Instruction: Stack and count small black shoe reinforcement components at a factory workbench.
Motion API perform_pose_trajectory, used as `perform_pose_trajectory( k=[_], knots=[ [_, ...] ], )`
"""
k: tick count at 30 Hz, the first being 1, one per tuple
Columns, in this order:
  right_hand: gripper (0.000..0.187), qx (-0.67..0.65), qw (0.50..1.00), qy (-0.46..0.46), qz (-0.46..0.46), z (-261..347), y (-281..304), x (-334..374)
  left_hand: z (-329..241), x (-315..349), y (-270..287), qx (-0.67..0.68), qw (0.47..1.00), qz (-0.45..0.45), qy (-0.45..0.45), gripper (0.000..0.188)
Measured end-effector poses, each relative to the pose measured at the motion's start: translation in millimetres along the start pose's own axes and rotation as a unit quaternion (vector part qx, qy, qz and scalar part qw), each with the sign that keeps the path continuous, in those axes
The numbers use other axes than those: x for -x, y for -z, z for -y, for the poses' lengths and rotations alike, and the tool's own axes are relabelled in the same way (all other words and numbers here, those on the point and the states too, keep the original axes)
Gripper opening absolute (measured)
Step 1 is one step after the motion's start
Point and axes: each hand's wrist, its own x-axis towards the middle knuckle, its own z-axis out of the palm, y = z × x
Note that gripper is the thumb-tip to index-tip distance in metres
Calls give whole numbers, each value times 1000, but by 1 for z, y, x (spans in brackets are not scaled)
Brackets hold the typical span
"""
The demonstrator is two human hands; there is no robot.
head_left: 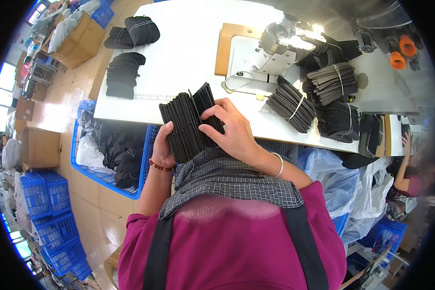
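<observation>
A thick stack of black fabric pieces [182,128] is held upright above my lap, just off the table's near edge. My left hand [164,145] grips its left side, the thumb up along the outer pieces. At the stack's right side, my right hand [233,126] has its thumb and index finger bent against a few pieces that fan apart from the rest. The fingers behind the stack are hidden. A sewing machine [280,53] stands beyond my right hand, and a tied bundle of dark fabric pieces [291,104] lies to its right.
On the white table [183,53], more dark stacks [123,75] lie at the far left. Other tied bundles [331,83] are heaped right of the machine. A blue crate [112,179] with dark scraps and plastic sits left below the table. Another person's arm [405,159] shows at far right.
</observation>
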Motion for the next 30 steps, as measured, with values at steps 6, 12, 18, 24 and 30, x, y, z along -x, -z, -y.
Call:
perform_pose_trajectory(
  k=[6,12,18,24,30],
  knots=[
    [17,-60,998,-29,-6,0,-2,-1,0,0,-2,18,1000,-16,2,55],
    [20,-5,999,35,-24,-3,-3,2,0,0,-5,3,1000,6,3,56],
    [20,29,997,52,-39,-6,-5,2,1,0,-4,-4,1000,-4,0,57],
    [20,-35,999,3,-9,-6,-4,2,1,1,0,27,1000,-1,0,57],
    [17,20,999,29,-18,-4,-3,2,2,1,-5,-6,1000,-15,-3,56]
  ],
)
